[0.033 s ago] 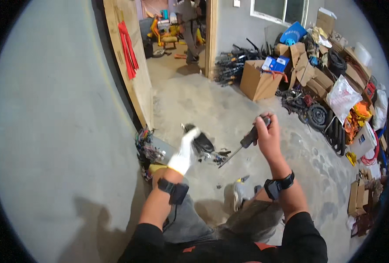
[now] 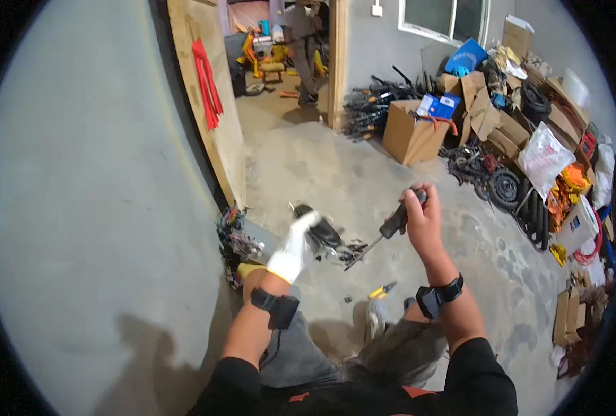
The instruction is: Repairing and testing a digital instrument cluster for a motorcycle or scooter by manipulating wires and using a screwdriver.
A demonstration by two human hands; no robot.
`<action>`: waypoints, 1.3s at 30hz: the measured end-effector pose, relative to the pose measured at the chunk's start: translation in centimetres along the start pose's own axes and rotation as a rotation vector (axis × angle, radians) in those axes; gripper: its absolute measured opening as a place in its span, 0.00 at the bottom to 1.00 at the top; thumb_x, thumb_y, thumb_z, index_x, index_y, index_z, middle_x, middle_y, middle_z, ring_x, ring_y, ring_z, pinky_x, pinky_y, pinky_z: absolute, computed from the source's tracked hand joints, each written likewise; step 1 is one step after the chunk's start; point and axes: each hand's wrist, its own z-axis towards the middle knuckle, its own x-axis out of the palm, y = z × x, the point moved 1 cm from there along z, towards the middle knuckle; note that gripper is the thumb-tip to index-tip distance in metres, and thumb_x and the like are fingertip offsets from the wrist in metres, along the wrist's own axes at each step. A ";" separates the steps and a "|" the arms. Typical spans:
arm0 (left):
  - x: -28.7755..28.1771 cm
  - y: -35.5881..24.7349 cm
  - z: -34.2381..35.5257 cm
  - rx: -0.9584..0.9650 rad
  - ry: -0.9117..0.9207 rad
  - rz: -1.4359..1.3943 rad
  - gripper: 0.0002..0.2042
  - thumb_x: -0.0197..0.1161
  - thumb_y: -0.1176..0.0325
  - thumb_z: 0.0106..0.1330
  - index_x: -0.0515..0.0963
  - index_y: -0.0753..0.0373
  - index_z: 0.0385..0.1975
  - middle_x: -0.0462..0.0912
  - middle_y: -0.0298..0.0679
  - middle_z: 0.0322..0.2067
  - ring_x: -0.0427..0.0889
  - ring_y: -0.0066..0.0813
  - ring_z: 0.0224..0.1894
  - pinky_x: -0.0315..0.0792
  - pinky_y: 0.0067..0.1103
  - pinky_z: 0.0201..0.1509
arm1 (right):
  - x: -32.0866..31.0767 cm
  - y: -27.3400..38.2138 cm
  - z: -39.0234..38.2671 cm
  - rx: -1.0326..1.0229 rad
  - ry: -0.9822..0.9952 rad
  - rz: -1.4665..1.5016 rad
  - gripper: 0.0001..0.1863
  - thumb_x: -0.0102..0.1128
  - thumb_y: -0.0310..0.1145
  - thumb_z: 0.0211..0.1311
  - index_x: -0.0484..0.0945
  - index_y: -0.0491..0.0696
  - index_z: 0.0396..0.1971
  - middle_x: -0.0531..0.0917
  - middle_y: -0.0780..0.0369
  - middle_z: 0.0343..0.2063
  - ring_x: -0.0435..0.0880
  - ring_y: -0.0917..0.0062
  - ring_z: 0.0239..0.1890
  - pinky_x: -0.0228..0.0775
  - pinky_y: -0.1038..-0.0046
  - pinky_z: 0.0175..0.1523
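My right hand [image 2: 424, 218] is closed round the dark handle of a screwdriver [image 2: 394, 223]. Its thin metal shaft slants down to the left, with the tip above small dark parts [image 2: 353, 249]. My left hand [image 2: 294, 248], in a white glove, is closed at a long black padded part [image 2: 323, 230] that looks like a saddle. Metal pieces show at both ends of this part. The glove is slightly blurred and hides the part's left side. Both wrists wear black straps with a dark box.
Yellow-handled pliers [image 2: 382, 290] lie on the floor near my shoe. Tangled wires [image 2: 231, 236] heap by the left wall beside an open door [image 2: 218, 90]. At the right are a cardboard box [image 2: 408, 135], tyres [image 2: 505, 186] and piled scrap. Another person [image 2: 306, 55] stands beyond the doorway.
The whole view has shifted slightly, with the room sitting a little lower in it. The pliers now show apart from my shoe. Both hands keep nearly the same place and hold.
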 end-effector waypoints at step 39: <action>-8.6 7.4 4.2 -0.106 -0.224 0.024 0.19 0.53 0.49 0.73 0.75 0.61 0.45 0.85 0.52 0.32 0.86 0.42 0.29 0.84 0.37 0.33 | -0.8 -15.2 -2.8 -0.412 -0.092 0.128 0.14 0.48 0.30 0.74 0.60 0.48 0.54 0.73 0.52 0.42 0.85 0.61 0.31 0.85 0.59 0.36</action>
